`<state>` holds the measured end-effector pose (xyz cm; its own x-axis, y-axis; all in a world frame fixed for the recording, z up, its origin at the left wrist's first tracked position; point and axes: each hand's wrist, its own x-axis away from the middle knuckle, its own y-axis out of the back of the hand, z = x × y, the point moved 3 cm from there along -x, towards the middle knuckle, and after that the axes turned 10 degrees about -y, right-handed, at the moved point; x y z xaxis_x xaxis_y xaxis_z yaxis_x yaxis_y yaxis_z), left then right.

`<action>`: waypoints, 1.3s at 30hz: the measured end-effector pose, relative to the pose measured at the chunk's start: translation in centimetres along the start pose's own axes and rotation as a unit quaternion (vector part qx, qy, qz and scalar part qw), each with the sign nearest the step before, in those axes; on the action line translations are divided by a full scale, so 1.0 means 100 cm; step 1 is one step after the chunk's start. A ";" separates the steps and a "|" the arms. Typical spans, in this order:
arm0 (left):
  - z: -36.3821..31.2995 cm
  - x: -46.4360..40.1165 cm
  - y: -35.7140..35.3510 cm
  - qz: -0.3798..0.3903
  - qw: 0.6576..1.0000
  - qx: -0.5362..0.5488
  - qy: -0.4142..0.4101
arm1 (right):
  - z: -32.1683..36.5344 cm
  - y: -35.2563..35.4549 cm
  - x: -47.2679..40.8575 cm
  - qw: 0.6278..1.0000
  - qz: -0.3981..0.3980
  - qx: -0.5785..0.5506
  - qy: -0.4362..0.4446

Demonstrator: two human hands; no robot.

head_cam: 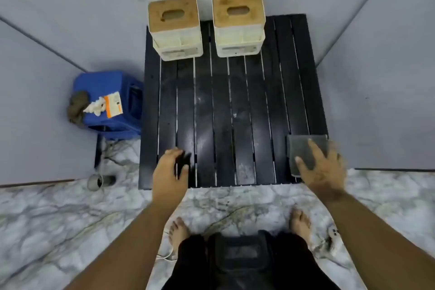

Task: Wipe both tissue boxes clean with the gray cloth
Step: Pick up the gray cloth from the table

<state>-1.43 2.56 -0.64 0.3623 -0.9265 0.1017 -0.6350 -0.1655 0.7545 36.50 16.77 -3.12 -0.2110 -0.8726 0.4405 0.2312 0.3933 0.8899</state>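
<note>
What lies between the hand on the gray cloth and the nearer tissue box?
Only bare black slats of the table separate the right hand on the gray cloth from the right tissue box, per the head view.

left hand (170, 170) loosely curled, right hand (320, 167) spread flat

The bench (235, 113) is low, black and made of long slats with thin gaps between them; its surface shows pale dusty marks near the middle; it stands on a marble-pattern floor (58, 219). Two tissue boxes lie on the bench at its far edge, side by side and apart: the left tissue box (175, 28) and the right tissue box (238, 24); both are cream with wooden lids. The folded gray cloth (303, 150) lies flat at the near right corner of the bench.
</note>
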 end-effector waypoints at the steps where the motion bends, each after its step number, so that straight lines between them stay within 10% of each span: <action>1: 0.005 -0.014 -0.010 -0.008 0.999 -0.016 -0.039 | 0.003 -0.004 -0.010 0.999 -0.008 0.023 0.021; 19: 0.054 -0.104 -0.056 -0.043 0.981 -0.100 -0.161 | 0.061 -0.042 -0.096 0.965 -0.191 -0.051 0.174; 39: 0.052 -0.101 -0.055 -0.073 0.969 -0.139 -0.192 | 0.063 -0.035 -0.107 0.947 -0.122 -0.015 0.295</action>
<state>-5.15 11.06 -9.18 0.1207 -0.9662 -0.2277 -0.3675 -0.2566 0.8939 31.98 26.54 -10.14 0.3044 -0.9499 0.0703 0.2729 0.1577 0.9490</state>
